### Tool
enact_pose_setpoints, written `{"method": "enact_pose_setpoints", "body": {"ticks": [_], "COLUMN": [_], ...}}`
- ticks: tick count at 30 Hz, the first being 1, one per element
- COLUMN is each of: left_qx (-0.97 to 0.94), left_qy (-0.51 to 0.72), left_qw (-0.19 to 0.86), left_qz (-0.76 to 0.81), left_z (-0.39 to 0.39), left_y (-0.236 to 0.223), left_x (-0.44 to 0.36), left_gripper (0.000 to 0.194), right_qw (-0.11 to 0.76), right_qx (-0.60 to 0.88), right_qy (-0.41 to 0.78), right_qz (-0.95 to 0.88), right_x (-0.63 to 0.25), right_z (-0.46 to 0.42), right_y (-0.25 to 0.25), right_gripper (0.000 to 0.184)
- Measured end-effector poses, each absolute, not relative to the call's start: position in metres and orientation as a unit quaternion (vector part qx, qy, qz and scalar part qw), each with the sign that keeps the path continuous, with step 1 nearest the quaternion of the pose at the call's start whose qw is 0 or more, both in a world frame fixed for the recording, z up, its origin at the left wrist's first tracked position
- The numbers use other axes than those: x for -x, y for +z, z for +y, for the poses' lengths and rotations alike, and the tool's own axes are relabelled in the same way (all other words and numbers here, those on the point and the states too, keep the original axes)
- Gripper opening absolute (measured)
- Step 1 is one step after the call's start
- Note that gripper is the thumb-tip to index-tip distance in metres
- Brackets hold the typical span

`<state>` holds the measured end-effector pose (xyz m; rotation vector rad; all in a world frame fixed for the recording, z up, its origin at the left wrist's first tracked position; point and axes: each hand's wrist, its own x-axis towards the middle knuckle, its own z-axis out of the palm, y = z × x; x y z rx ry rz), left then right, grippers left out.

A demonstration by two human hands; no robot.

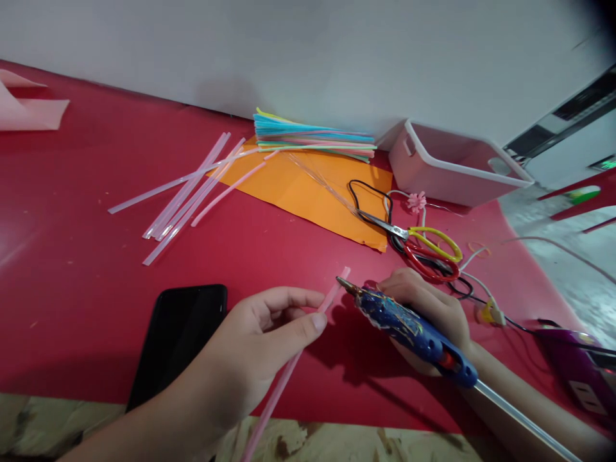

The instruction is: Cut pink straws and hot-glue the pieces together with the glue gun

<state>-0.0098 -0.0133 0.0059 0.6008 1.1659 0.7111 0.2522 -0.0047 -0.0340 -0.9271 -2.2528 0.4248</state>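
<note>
Between thumb and fingers, my left hand (262,343) pinches a pink pipe cleaner (282,385), which slants from the lower edge up toward the middle of the table. My right hand (428,314) is wrapped round a blue hot glue gun (409,324) streaked with dried glue. A clear glue stick (520,414) sticks out of its back end. The gun's metal nozzle (347,285) is at the pipe cleaner's upper end; whether they touch, I cannot tell. Beyond my right hand lie scissors (433,247) with one yellow and one red handle.
On the red table (96,276) lie a black phone (178,340), pale pink strips (192,192) and orange paper (293,186). A bundle of coloured pipe cleaners (312,135) and a pink bin (443,167) stand along the wall. Cords run right to a purple power strip (572,366).
</note>
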Motion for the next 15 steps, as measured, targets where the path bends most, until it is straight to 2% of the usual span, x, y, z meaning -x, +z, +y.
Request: {"method": "enact_pose_setpoints", "body": {"ticks": [15], "left_qx": [-0.270], "left_qy": [0.322], "left_qw": [0.744], "left_qz": [0.519], "left_z": [-0.0146], "left_y": [0.0031], "left_x": [0.0107], "left_gripper": [0.009], "right_qw": [0.327], "right_qx": [0.374], "right_qy": [0.132], "right_qz": [-0.858], "right_x": [-0.2469], "right_z": [-0.0031], "right_y": [-0.0307], "right_gripper": [0.020]}}
